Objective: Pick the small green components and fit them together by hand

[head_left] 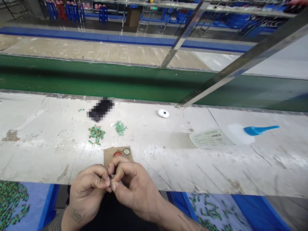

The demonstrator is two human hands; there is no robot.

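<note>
My left hand [90, 184] and my right hand [132, 183] meet at the front edge of the worktable, fingertips pinched together. Whatever sits between them is too small and hidden to name. Just beyond my fingers lies a piece of brown cardboard [108, 155], partly covered by my right hand. On it rest a red round cap [117, 154] and a metal bottle cap [126, 151]. Farther back are a pile of small green and orange pieces [96, 134] and a pile of tiny light green pieces [119, 128].
A dark pixelated object [101, 109] and a white oval case [163, 113] lie toward the back. At right, a white bottle [216, 138] with a blue nozzle lies on its side. Blue trays [45, 205] hold many green pieces below. A metal post [231, 69] rises before a green belt [134, 81].
</note>
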